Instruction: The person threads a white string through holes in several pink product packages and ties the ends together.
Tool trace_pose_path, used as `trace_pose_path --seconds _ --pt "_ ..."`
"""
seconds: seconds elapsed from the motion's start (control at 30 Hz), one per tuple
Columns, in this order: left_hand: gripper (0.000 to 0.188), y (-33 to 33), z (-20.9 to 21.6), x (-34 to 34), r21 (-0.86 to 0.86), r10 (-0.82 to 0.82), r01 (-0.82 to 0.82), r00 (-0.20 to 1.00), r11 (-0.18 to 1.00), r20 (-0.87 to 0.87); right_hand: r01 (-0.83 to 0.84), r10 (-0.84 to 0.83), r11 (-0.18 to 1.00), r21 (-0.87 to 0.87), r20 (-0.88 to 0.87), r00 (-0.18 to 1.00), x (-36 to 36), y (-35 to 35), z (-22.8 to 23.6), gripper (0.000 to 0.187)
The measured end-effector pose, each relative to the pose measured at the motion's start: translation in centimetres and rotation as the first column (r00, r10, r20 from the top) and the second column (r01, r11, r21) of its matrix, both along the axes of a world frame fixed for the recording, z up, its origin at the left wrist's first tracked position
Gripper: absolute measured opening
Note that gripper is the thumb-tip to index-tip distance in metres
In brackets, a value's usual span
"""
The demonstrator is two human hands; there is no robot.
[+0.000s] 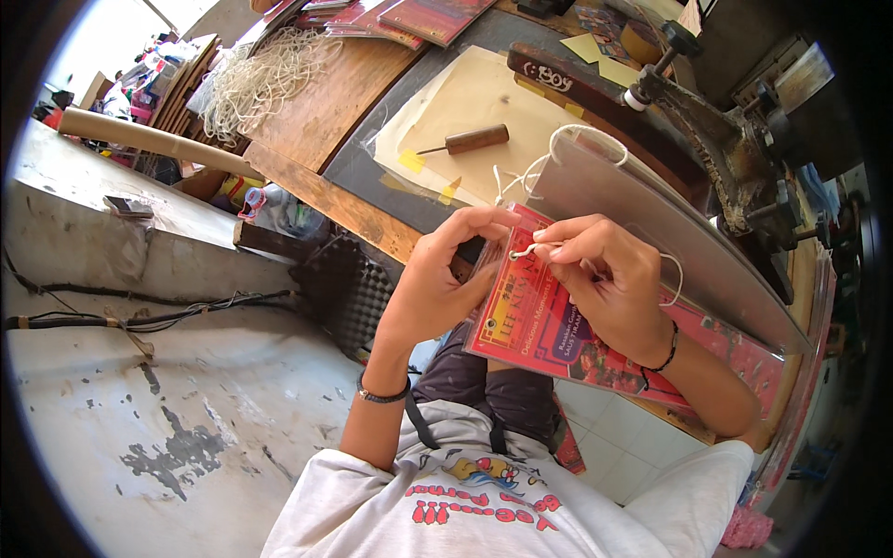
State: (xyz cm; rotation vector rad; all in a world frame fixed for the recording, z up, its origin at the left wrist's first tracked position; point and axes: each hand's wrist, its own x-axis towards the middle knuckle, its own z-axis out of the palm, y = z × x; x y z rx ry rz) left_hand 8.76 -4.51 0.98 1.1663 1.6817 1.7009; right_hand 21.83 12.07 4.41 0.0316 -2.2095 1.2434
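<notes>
A long red printed card or thin booklet (507, 353) with a glossy clear surface lies tilted in front of me, over the table's edge. Its left end is gripped by my left hand (433, 279), fingers curled around the upper corner. A white cord (526, 251) comes out of a hole near that corner. Thumb and fingertips of my right hand (609, 284) pinch this cord just above the card's face. Behind the card stands a grey flat panel (595, 191), with a loop of white cord (595, 130) at its top edge.
An awl with a wooden handle (477, 139) lies on a cream sheet (446, 102). A dark metal clamp-like machine (744, 158) stands at the right beside a dark wooden bar (614, 121). A heap of white cords (270, 79) and red booklets (437, 14) lie at the back.
</notes>
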Motion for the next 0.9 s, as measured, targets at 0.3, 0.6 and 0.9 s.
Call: trace_pose_path --seconds 0.3,0.6,0.9 --pt "0.041 0.1 -0.1 0.1 0.062 0.057 -0.056 0.998 0.996 0.001 0.057 -0.067 0.973 0.223 0.036 0.997 -0.2 -0.5 1.2 0.016" --pt "0.036 0.0 0.0 0.0 0.076 0.049 -0.048 0.999 0.996 -0.020 0.034 -0.064 0.963 0.266 0.106 0.992 0.0 -0.8 1.3 0.016" --pt "0.036 -0.3 0.3 -0.2 0.039 0.062 -0.060 0.997 0.997 -0.048 0.042 -0.087 0.946 0.320 0.128 0.988 -0.2 -1.3 1.4 0.015"
